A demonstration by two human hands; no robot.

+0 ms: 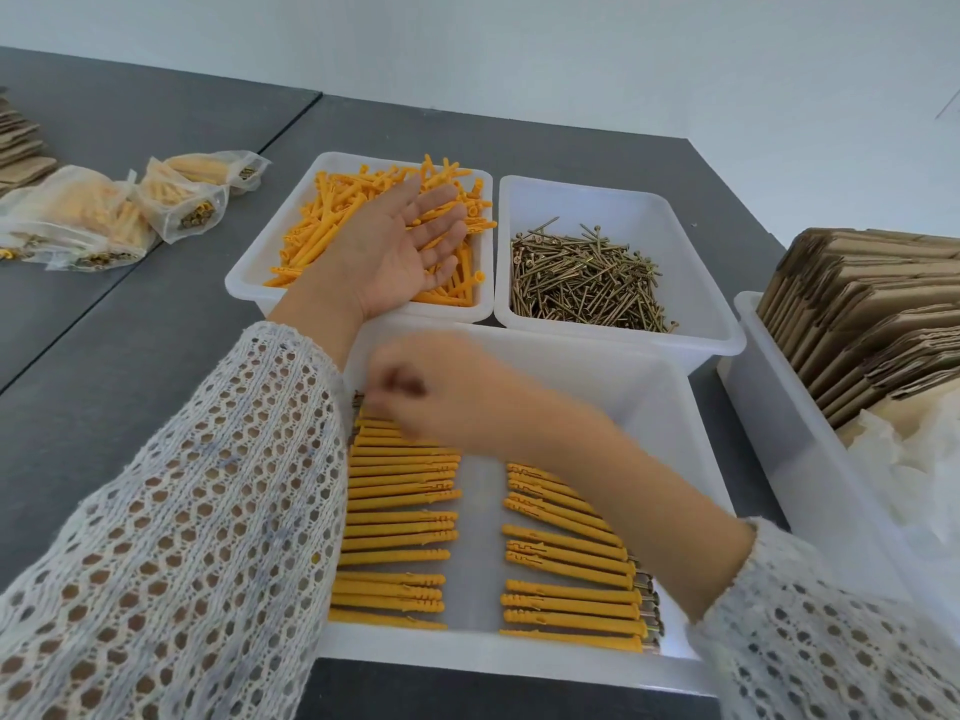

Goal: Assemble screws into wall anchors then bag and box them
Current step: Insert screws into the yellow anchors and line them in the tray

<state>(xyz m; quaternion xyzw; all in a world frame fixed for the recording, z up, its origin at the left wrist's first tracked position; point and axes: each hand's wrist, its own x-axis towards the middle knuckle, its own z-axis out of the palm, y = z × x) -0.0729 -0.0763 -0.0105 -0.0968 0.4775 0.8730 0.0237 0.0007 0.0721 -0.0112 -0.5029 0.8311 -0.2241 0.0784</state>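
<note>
Hovering palm-up over the loose anchors [332, 220], left hand [400, 246] flat, grip empty, right hand [441, 392] blurred, grip unreadable.

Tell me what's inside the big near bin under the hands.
The big near bin holds two rows of assembled orange anchors, screw heads poking out at the outer ends. The blurred right hand and its forearm cover part of both rows.

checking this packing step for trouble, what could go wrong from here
The blurred right hand crosses the neat left row of assembled orange anchors in the white plastic tray and could knock them askew. The open left hand hovers over the bin of loose orange anchors; a dropped assembly would get lost there.
</note>
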